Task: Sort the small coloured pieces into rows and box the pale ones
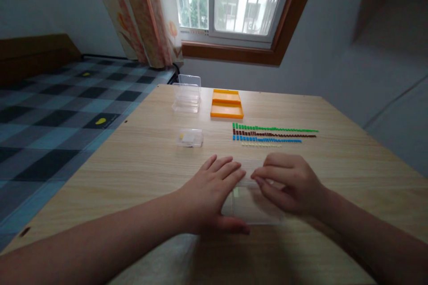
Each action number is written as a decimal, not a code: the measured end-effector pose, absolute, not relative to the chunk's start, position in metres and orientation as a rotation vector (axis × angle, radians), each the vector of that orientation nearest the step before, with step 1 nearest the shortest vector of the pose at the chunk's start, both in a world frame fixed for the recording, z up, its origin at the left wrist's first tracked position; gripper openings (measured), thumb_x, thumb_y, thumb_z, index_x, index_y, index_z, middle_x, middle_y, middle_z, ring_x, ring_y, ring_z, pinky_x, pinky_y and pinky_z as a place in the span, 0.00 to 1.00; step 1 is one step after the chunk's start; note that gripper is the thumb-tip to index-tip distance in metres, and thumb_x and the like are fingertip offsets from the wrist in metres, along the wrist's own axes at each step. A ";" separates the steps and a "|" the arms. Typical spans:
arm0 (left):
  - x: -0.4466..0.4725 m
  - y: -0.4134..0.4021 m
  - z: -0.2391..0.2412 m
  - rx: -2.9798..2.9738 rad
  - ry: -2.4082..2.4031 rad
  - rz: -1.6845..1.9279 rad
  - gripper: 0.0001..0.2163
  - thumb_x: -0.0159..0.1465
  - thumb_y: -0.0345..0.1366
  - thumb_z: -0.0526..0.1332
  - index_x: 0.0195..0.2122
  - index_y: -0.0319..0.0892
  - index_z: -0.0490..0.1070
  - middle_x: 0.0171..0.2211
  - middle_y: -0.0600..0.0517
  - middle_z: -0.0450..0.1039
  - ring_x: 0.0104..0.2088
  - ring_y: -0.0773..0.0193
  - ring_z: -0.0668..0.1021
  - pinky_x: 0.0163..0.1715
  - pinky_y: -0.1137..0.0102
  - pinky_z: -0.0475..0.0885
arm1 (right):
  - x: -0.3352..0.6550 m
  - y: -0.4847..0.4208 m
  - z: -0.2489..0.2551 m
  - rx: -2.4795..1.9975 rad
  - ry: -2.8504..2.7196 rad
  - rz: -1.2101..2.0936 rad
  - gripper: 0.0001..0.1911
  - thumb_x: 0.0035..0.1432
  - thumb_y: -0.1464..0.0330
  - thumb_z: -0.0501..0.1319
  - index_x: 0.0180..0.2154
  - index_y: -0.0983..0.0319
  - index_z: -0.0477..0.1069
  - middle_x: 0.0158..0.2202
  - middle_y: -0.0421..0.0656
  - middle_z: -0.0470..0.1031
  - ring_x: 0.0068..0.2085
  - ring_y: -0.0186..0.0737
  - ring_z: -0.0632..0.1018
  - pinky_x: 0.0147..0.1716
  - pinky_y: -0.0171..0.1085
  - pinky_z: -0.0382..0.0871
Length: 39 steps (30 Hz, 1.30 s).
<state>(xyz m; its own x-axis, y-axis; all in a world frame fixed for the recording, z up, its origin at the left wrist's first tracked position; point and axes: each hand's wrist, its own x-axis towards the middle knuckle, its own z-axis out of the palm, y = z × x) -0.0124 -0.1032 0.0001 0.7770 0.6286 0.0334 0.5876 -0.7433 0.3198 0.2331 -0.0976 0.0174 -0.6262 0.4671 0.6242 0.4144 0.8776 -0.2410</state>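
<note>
A clear plastic case (pixel 259 211) lies open on the table in front of me, with a small pale yellow piece (pixel 236 192) near its left side. My left hand (pixel 209 193) rests on the left part of the case, fingers stretched out and thumb at the near edge. Over the right part, my right hand (pixel 292 182) has its thumb and index finger pinched together; whatever is between them is too small to make out. Beyond the hands run rows of small pieces: green (pixel 257 128), brown (pixel 257 133), blue (pixel 257 139) and a shorter cream row (pixel 261 144).
A small clear box (pixel 190 138) with something white and yellow inside stands left of the rows. Farther back are stacked clear boxes (pixel 186 98) and an open orange case (pixel 227 110). A bed with a checked cover (pixel 83 111) borders the wooden table's (pixel 140 160) left edge.
</note>
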 end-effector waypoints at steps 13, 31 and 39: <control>-0.012 -0.102 0.001 2.661 0.939 0.179 0.48 0.57 0.67 0.66 0.69 0.39 0.60 0.70 0.37 0.58 0.71 0.37 0.58 0.70 0.40 0.47 | 0.261 -0.027 -0.029 -1.180 -2.375 -0.033 0.23 0.76 0.63 0.45 0.58 0.45 0.75 0.76 0.29 0.29 0.76 0.58 0.41 0.70 0.68 0.40; -0.013 -0.103 0.003 2.664 0.952 0.152 0.48 0.56 0.67 0.66 0.69 0.39 0.60 0.71 0.37 0.58 0.71 0.37 0.58 0.70 0.40 0.48 | 0.251 -0.035 -0.024 -1.055 -2.258 -0.105 0.12 0.68 0.62 0.60 0.43 0.53 0.83 0.75 0.34 0.44 0.75 0.56 0.46 0.70 0.66 0.45; -0.013 -0.103 0.002 2.661 0.945 0.185 0.47 0.56 0.68 0.65 0.69 0.40 0.61 0.70 0.37 0.59 0.70 0.37 0.59 0.70 0.40 0.47 | 0.247 -0.030 -0.028 -1.097 -2.267 -0.070 0.06 0.62 0.64 0.67 0.36 0.53 0.85 0.73 0.36 0.51 0.75 0.59 0.48 0.68 0.69 0.47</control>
<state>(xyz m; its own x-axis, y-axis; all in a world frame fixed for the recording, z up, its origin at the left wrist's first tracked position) -0.0126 -0.1026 0.0018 0.7741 0.6328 0.0177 0.5926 -0.7341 0.3314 0.2472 -0.0295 -0.0285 -0.4693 0.6937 0.5463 0.7262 0.6552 -0.2081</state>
